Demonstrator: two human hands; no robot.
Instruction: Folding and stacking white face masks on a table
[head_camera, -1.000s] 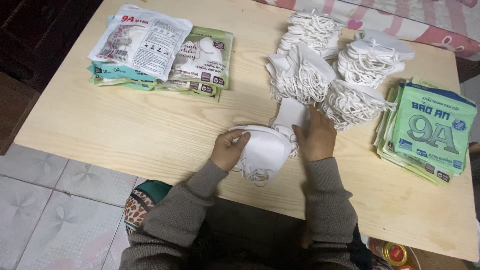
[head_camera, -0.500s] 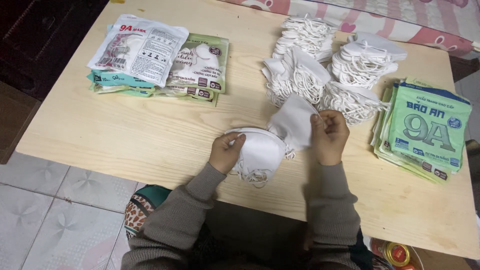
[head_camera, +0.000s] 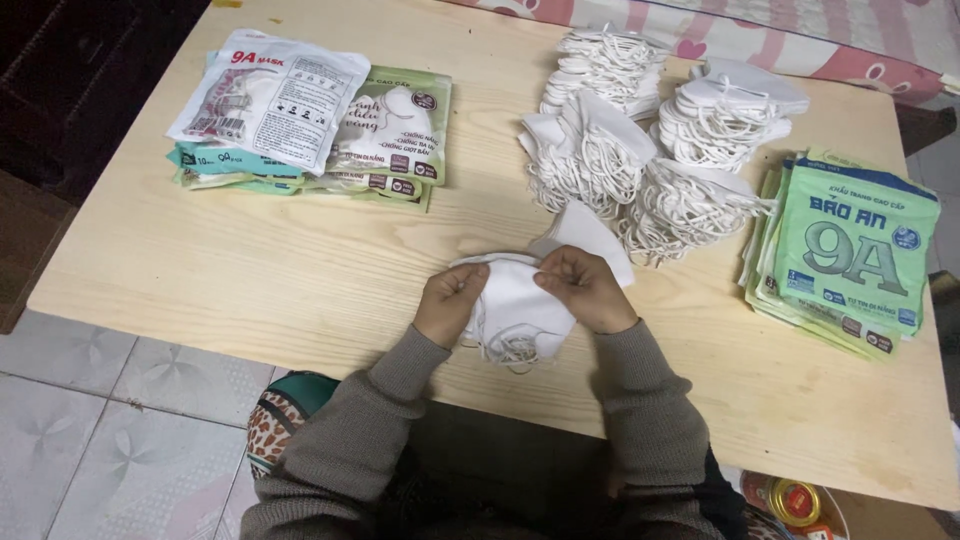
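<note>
Nearest the table's front edge, the left hand (head_camera: 452, 303) and the right hand (head_camera: 588, 290) both pinch the top rim of a small stack of white masks (head_camera: 515, 310), fingers curled closed on the fabric. The stack rests on the wooden table (head_camera: 250, 270) between the 2 hands, its ear loops spilling toward the person. How many masks are in it cannot be told. 1 loose white mask (head_camera: 592, 232) lies just behind the right hand, touching the held stack.

Farther back stand 4 heaps of white masks (head_camera: 655, 140) with tangled loops, packed close together and touching one another. To their right, near the table's right edge, lies 1 pile of green flat packets (head_camera: 850, 255), fanned slightly. At the far left sits 1 pile of filled packets (head_camera: 310, 125), a white packet on top beside a green one.

Bare wood stretches wide left of the left hand up to the filled packets. Room right of the right hand is narrower, bounded by the green packets. Tiled floor (head_camera: 90, 400) shows beyond the left edge.
</note>
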